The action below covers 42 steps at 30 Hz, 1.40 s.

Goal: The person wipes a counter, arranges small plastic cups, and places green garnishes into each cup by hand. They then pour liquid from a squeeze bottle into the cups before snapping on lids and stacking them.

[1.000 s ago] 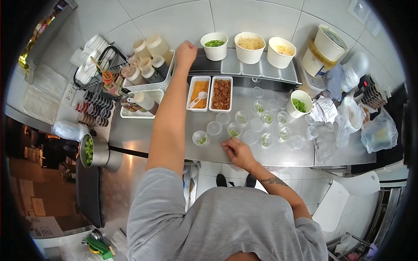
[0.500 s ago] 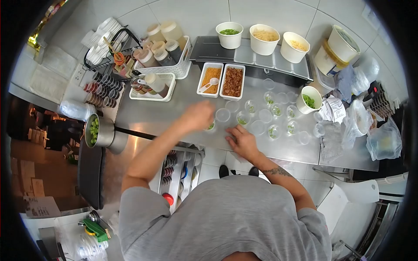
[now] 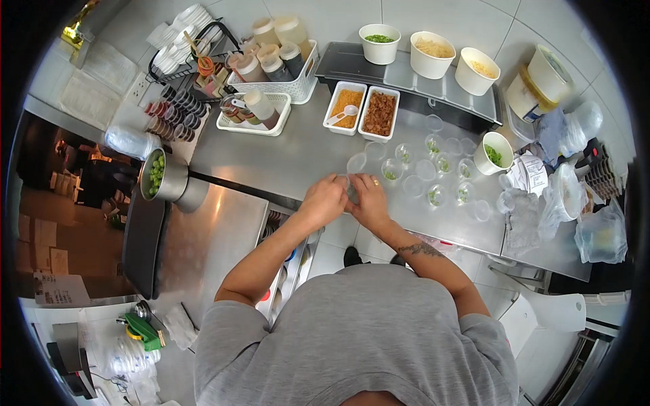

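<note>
My left hand point(image 3: 326, 201) and my right hand point(image 3: 367, 200) meet at the counter's front edge, fingers closed around a small clear plastic cup point(image 3: 351, 185). The fingers hide most of that cup, so its contents cannot be made out. Just beyond them lies a clear round lid point(image 3: 356, 162). To the right of my right hand, several small clear cups point(image 3: 391, 170) with chopped greens in them stand among more clear lids point(image 3: 413, 186). A white tub of chopped greens point(image 3: 493, 153) leans at their far right.
Two white trays, one with orange crumbs and a spoon point(image 3: 344, 108), one with brown bits point(image 3: 380, 114), stand behind. Three white tubs point(image 3: 432, 55) sit on a raised shelf. Sauce bottles point(image 3: 271, 64) fill baskets at back left. A pot of green fruit point(image 3: 162, 176) is left.
My left hand has come down and right from above the counter to meet my right hand. My right hand has moved slightly left, and both now hold the cup. The view has shifted.
</note>
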{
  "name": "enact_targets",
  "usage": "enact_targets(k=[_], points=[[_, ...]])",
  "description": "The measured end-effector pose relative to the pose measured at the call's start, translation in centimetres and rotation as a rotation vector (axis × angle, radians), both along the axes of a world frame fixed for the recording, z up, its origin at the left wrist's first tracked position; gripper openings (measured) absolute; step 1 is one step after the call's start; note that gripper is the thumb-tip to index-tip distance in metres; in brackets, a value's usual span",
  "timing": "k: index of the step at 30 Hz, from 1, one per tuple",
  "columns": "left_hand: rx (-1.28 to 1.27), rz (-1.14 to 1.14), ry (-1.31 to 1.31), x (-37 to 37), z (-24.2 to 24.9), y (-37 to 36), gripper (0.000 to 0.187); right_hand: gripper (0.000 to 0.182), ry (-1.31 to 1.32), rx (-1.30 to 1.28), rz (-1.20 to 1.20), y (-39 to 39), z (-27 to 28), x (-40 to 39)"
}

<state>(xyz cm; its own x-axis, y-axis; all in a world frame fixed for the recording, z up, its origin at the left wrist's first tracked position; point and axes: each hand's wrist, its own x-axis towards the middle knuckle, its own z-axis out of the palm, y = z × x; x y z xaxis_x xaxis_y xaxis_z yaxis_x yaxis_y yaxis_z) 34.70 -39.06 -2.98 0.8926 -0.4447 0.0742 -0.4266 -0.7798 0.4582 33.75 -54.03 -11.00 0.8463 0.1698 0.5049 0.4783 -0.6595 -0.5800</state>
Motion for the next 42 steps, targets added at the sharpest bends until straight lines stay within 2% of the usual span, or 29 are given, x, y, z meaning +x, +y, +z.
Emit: enact_targets(k=[5, 11, 14, 17, 23, 26, 29, 35, 41, 42], points=[[0.098, -0.015, -0.063, -0.6, 0.2, -0.2, 0.024, 0.053, 0.053, 0.017, 0.037, -0.2, 0.4, -0.2], [0.101, -0.002, -0.137, -1.3, 0.2, -0.8, 0.028, 0.053, 0.104, -0.008, 0.109, -0.8, 0.7, -0.4], [0.027, 0.01, -0.215, -1.6, 0.1, -0.8, 0.02, 0.054, 0.11, -0.014, 0.122, -1.0, 0.7, -0.4], [0.024, 0.126, -0.174, -1.5, 1.7, -0.9, 0.019, 0.055, 0.112, 0.019, 0.121, -0.9, 1.0, -0.5], [0.2, 0.241, -0.176, 2.3, -0.4, 1.9, 0.023, 0.058, 0.12, 0.111, 0.169, -2.2, 1.2, -1.8], [0.236, 0.185, -0.195, 3.7, -1.9, 2.5, 0.022, 0.059, 0.157, 0.142, 0.18, -3.9, 2.0, -3.5], [0.165, 0.125, -0.202, 4.3, -2.4, 2.2, 0.016, 0.059, 0.195, 0.177, 0.154, -6.3, 3.5, -5.3], [0.183, 0.12, -0.105, 7.0, 2.1, 0.5, 0.012, 0.058, 0.249, 0.259, -0.036, -10.7, 5.6, -8.7], [-0.127, -0.068, -0.625, 20.0, 10.4, -6.5, 0.01, 0.058, 0.288, 0.298, -0.194, -12.0, 6.3, -10.0], [-0.086, -0.051, -0.647, 23.1, 10.9, -7.9, 0.011, 0.058, 0.266, 0.288, -0.213, -12.1, 6.5, -10.0]])
